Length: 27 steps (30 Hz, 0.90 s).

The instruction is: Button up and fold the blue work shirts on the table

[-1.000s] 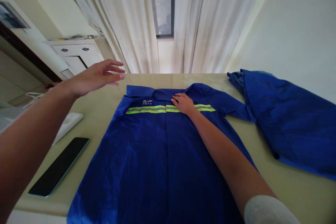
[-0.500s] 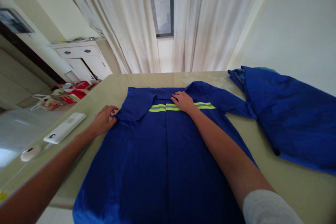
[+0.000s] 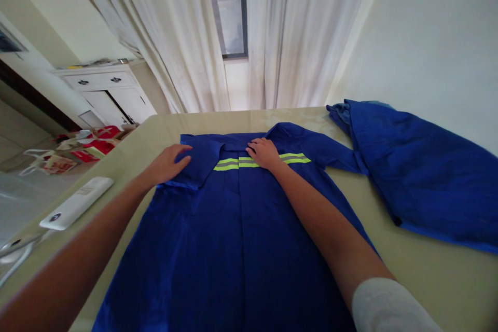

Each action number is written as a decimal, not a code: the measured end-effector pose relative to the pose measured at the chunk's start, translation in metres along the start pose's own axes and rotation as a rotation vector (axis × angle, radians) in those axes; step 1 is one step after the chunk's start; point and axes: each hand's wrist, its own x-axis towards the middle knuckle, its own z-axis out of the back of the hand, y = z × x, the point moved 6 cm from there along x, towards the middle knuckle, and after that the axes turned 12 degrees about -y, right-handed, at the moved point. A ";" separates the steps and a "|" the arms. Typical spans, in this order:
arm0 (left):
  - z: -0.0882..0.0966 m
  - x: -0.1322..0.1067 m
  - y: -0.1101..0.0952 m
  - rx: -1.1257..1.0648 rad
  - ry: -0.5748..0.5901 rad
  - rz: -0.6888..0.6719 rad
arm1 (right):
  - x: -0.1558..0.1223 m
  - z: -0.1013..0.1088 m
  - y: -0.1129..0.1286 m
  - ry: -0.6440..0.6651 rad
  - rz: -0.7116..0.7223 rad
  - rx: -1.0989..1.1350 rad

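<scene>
A blue work jacket (image 3: 202, 249) with a yellow-green and grey reflective stripe (image 3: 249, 162) lies spread on the table. Its left sleeve (image 3: 198, 158) is folded inward over the chest, while the other sleeve (image 3: 338, 153) stretches out to the right. My left hand (image 3: 169, 163) is over the outer edge of the folded sleeve, thumb and fingers apart, with nothing gripped. Near the collar, my right hand (image 3: 264, 153) rests flat on the jacket's upper front, just above the stripe, fingers slightly bent.
On the right, another blue garment (image 3: 428, 176) lies bunched on the pale table (image 3: 436, 275), touching the sleeve end. A white oblong device (image 3: 78, 202) and a cable (image 3: 17, 264) lie at the left edge. Behind are a white cabinet (image 3: 105, 91), bags (image 3: 97, 142) and curtains (image 3: 175, 36).
My left hand has let go of the folded sleeve's edge and moved onto it with fingers opened. My right hand stays in place on the jacket. The view has shifted slightly.
</scene>
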 end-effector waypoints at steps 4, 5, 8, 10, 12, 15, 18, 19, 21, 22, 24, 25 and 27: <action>-0.063 0.014 -0.029 0.154 0.118 0.030 | -0.002 0.002 0.001 -0.024 0.006 -0.014; -0.073 0.017 -0.033 0.184 0.139 0.080 | -0.003 0.002 0.000 -0.034 0.003 -0.017; -0.081 0.030 -0.053 0.209 0.031 0.220 | -0.003 0.004 0.000 -0.064 -0.017 -0.035; -0.075 0.043 -0.082 0.177 -0.113 0.198 | -0.003 0.005 0.002 -0.064 -0.028 -0.046; -0.078 0.054 -0.120 0.122 -0.175 0.064 | -0.002 0.005 0.004 -0.049 -0.038 -0.052; -0.102 0.064 -0.158 0.097 -0.072 -0.063 | -0.001 0.005 -0.001 -0.045 -0.073 -0.070; -0.127 0.064 -0.165 0.124 0.029 -0.053 | -0.002 0.003 -0.027 -0.025 -0.189 -0.096; -0.131 0.063 -0.163 0.127 0.036 -0.048 | -0.003 0.003 -0.040 -0.009 -0.248 -0.104; -0.135 0.062 -0.159 0.128 0.028 -0.046 | -0.006 0.005 -0.070 0.009 -0.386 -0.132; -0.135 0.061 -0.158 0.127 0.023 -0.049 | -0.008 0.007 -0.084 0.010 -0.458 -0.151; -0.134 0.061 -0.156 0.124 0.015 -0.053 | -0.013 0.013 -0.105 -0.002 -0.580 -0.197; -0.133 0.061 -0.156 0.123 0.012 -0.055 | -0.014 0.015 -0.111 -0.016 -0.613 -0.216; -0.133 0.061 -0.157 0.123 0.006 -0.057 | -0.013 0.017 -0.113 -0.027 -0.582 -0.215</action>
